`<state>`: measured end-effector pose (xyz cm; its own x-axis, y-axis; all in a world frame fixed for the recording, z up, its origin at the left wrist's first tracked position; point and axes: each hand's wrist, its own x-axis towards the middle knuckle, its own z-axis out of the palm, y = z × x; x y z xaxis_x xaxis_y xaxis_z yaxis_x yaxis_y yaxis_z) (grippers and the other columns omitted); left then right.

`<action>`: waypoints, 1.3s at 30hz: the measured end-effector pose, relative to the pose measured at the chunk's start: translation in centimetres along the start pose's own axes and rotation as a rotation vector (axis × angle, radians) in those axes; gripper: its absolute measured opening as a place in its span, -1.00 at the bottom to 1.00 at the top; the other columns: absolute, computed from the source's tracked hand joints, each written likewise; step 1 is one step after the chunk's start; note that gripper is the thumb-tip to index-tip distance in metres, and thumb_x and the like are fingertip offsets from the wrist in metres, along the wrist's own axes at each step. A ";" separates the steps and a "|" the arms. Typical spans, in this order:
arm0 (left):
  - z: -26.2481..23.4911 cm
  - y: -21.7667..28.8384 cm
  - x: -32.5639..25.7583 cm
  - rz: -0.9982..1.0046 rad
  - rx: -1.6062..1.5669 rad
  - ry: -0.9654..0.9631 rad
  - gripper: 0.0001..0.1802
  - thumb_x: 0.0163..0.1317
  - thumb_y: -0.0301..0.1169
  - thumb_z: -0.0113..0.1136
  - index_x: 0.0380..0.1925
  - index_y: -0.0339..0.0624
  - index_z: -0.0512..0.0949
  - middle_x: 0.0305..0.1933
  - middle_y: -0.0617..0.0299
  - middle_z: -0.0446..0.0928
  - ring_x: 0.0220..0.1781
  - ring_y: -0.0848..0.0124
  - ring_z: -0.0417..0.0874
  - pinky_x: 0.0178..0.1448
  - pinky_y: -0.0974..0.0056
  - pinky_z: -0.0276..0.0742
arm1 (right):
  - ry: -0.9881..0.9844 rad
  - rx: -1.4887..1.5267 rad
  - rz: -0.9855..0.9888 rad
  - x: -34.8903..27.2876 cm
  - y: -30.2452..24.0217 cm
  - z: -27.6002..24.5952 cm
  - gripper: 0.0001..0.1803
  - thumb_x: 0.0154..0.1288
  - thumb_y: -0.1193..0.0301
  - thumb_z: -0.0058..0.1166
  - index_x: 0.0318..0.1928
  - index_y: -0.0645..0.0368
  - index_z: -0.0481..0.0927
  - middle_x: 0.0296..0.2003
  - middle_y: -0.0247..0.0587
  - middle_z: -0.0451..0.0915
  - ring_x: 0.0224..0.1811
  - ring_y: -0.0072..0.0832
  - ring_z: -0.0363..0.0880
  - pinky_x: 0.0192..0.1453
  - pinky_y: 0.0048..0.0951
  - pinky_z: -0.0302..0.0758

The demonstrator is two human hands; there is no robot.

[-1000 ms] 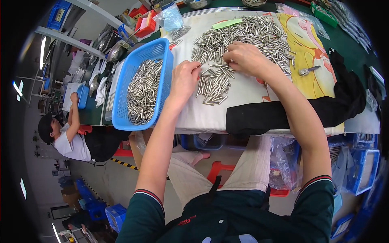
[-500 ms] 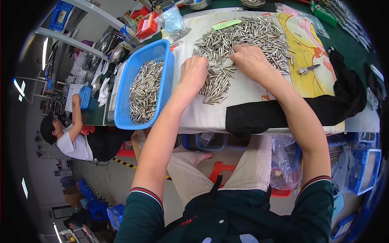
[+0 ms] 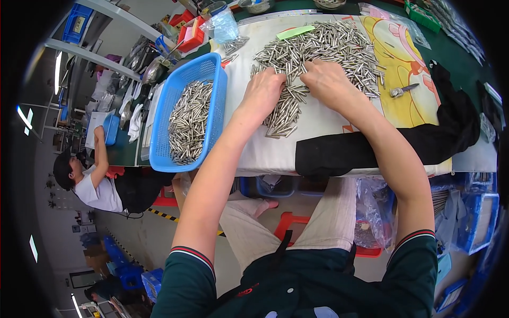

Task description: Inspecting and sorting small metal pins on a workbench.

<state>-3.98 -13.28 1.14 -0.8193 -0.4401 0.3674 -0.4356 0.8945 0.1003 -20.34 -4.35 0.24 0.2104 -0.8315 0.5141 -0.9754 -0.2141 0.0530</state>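
A wide heap of short silvery metal pins (image 3: 339, 45) lies on the pale cloth (image 3: 249, 153), with a smaller spread of the same pins (image 3: 283, 114) nearer me. My left hand (image 3: 264, 91) rests at the left side of the heap, its fingers curled together at the pins. Close on its right, my right hand (image 3: 327, 80) reaches to the heap's near edge, fingers also bent inward. Whatever either hand grips is hidden behind the knuckles. On the left stands a blue perforated basket (image 3: 216, 100) holding many more such pins.
A green paper slip (image 3: 295, 32) lies on the heap. To the right are a small knife (image 3: 404, 90) and a black cloth sleeve (image 3: 339, 153). Red bins (image 3: 193, 34) and a plastic bag (image 3: 225, 29) stand at the back left. A co-worker (image 3: 101, 183) sits far left.
My left hand has moved right, closer to my right hand. The right hand has stayed nearly in place at the heap.
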 end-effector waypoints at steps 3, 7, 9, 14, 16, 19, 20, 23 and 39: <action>0.5 -0.2 0.1 0.018 0.047 0.015 -0.95 0.03 -0.55 0.11 -0.49 -0.26 0.55 -0.43 -0.01 0.47 -0.31 0.03 0.54 -0.18 0.04 0.46 | -0.009 -0.015 -0.006 0.2 -0.3 0.0 -0.98 -0.14 0.52 0.07 -0.58 0.18 0.55 -0.47 -0.22 0.49 -0.32 -0.32 0.52 -0.32 -0.32 0.49; -0.1 1.0 0.5 -0.025 0.075 -0.019 -0.95 0.01 -0.59 0.08 -0.55 -0.30 0.53 -0.45 -0.06 0.47 -0.34 0.00 0.55 -0.21 0.03 0.48 | -0.015 -0.068 0.001 0.0 -0.6 -0.3 -0.96 -0.13 0.50 0.06 -0.60 0.18 0.55 -0.47 -0.22 0.49 -0.30 -0.33 0.52 -0.32 -0.34 0.49; -0.5 1.6 0.7 -0.021 0.156 -0.095 -0.92 -0.02 -0.62 0.04 -0.57 -0.33 0.53 -0.47 -0.10 0.47 -0.37 -0.02 0.56 -0.27 0.02 0.51 | -0.034 -0.066 -0.022 0.0 -0.8 -0.6 -0.95 -0.12 0.50 0.05 -0.61 0.20 0.55 -0.45 -0.21 0.50 -0.28 -0.33 0.52 -0.33 -0.35 0.49; -0.1 1.5 0.5 0.021 0.169 -0.005 -0.91 -0.04 -0.63 0.02 -0.60 -0.35 0.52 -0.48 -0.10 0.47 -0.40 -0.02 0.57 -0.31 0.03 0.52 | -0.053 -0.069 -0.019 0.3 -1.0 -0.9 -0.94 -0.06 0.52 0.04 -0.57 0.16 0.57 -0.47 -0.19 0.53 -0.29 -0.31 0.55 -0.35 -0.34 0.51; 0.1 1.0 0.6 0.014 0.122 0.036 -0.94 -0.04 -0.61 0.05 -0.60 -0.33 0.52 -0.47 -0.06 0.47 -0.40 0.01 0.57 -0.30 0.02 0.51 | -0.023 -0.034 0.015 0.3 -0.7 -1.0 -0.93 -0.06 0.53 0.02 -0.57 0.18 0.57 -0.44 -0.18 0.51 -0.27 -0.29 0.54 -0.36 -0.31 0.51; -0.6 0.4 0.7 -0.016 -0.002 0.145 -0.96 -0.03 -0.58 0.12 -0.53 -0.33 0.53 -0.45 0.01 0.50 -0.41 0.07 0.57 -0.29 0.09 0.49 | 0.002 0.044 0.083 0.5 0.1 -1.1 -0.95 -0.10 0.49 0.09 -0.55 0.21 0.56 -0.42 -0.20 0.46 -0.28 -0.28 0.51 -0.30 -0.30 0.49; -1.2 1.0 0.9 -0.023 -0.143 0.229 -0.95 -0.01 -0.57 0.12 -0.50 -0.32 0.53 -0.45 0.00 0.49 -0.40 0.07 0.57 -0.30 0.08 0.49 | 0.075 0.166 0.099 0.6 0.2 -1.4 -0.96 -0.10 0.51 0.09 -0.55 0.21 0.57 -0.43 -0.21 0.47 -0.29 -0.29 0.51 -0.31 -0.31 0.49; -1.1 1.8 1.7 -0.053 -0.527 0.470 -0.90 0.07 -0.56 0.15 -0.37 -0.29 0.53 -0.40 0.04 0.54 -0.43 0.16 0.58 -0.35 0.19 0.48 | 0.357 0.484 0.193 1.3 -0.4 -1.1 -0.93 -0.07 0.50 0.15 -0.47 0.17 0.61 -0.47 -0.25 0.46 -0.37 -0.31 0.49 -0.35 -0.34 0.45; 1.2 2.4 1.2 -0.142 -1.070 0.591 -0.85 0.17 -0.59 0.11 -0.23 -0.28 0.55 -0.40 0.18 0.59 -0.43 0.51 0.59 -0.33 0.42 0.50 | 0.517 0.843 0.376 1.9 -1.8 -0.4 -0.87 0.03 0.57 0.19 -0.34 0.19 0.61 -0.44 -0.33 0.45 -0.50 -0.61 0.38 -0.52 -0.62 0.29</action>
<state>-6.44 -11.78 0.72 -0.3736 -0.6849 0.6255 0.2461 0.5770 0.7788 -18.24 -5.39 1.45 -0.3431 -0.6410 0.6866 -0.5692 -0.4395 -0.6948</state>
